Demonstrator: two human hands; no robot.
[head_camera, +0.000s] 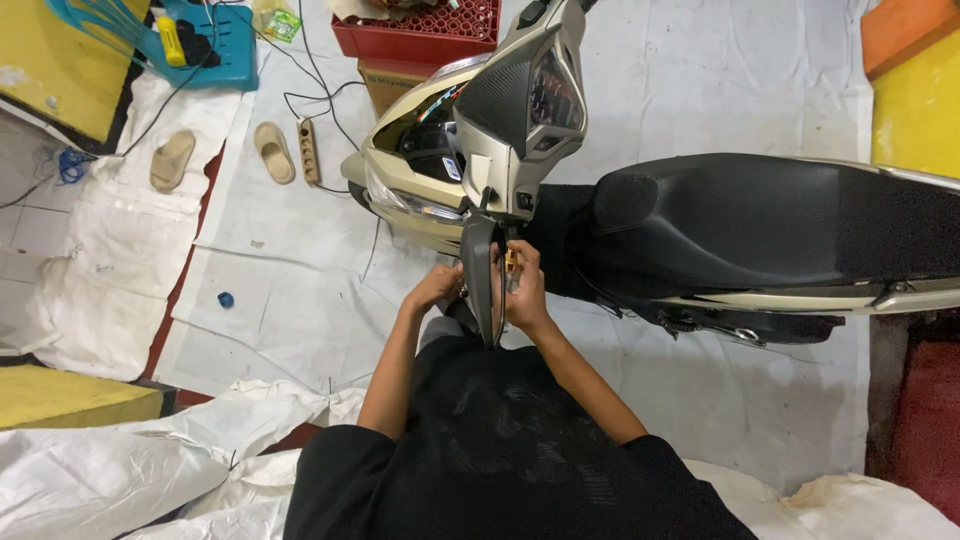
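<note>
A: Down at the scooter's (700, 215) handlebar end, near side, both hands are on a dark mirror (483, 275) that stands edge-on to the camera. Left hand (437, 287) cups the mirror's left face, fingers curled around it. Right hand (527, 290) is closed on the right side, just by a small gold-coloured fitting (510, 260) at the mirror stem.

B: Is the grip tight on both?

A: Left: wrapped around the housing, holding it. Right: fingers closed, pinching at or next to the gold fitting; whether they hold the fitting itself or the stem, I cannot tell.

B: Step in hand, by your reading?

A: Judgement only: work at the mirror's mount, with the left hand steadying the housing and the right working the fitting. Whether it is going on or coming off, the view does not say.

B: What does the next move call for?

A: Keeping the housing steady while the right fingers turn the small part squarely; a slip could drop it onto the white floor sheet (290, 290).

B: Surroundings?

A: Two tan sandals (222, 155) and a power strip (309, 150) lie far left; a red crate (420, 30) stands beyond the scooter's front.
</note>
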